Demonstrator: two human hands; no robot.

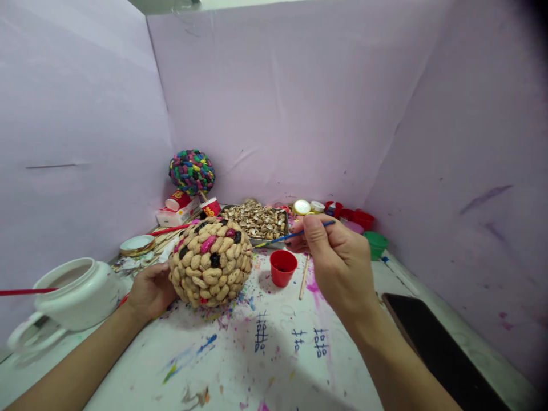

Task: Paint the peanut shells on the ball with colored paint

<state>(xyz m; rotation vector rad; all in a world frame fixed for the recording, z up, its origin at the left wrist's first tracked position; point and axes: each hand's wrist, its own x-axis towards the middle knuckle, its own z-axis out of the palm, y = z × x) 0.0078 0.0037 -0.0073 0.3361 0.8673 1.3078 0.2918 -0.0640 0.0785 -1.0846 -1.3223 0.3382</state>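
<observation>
One round, knobbly peanut-shell ball [209,268]

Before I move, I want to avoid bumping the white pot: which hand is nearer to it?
Left. The left hand is between the white pot and peanut ball; the right hand, holding a paintbrush, is right of the ball.

At 8 o'clock, the fingertips of the left hand [150,292] are hidden behind the peanut-covered ball [209,274], which also covers the tray's [287,222] 8 o'clock corner. The gap, if any, between brush [286,237] tip and ball is too small to tell. Dark shadow obscures the red cup's [283,274] contents. The bottom edge crops the black slab [436,342] at 4 o'clock.
</observation>
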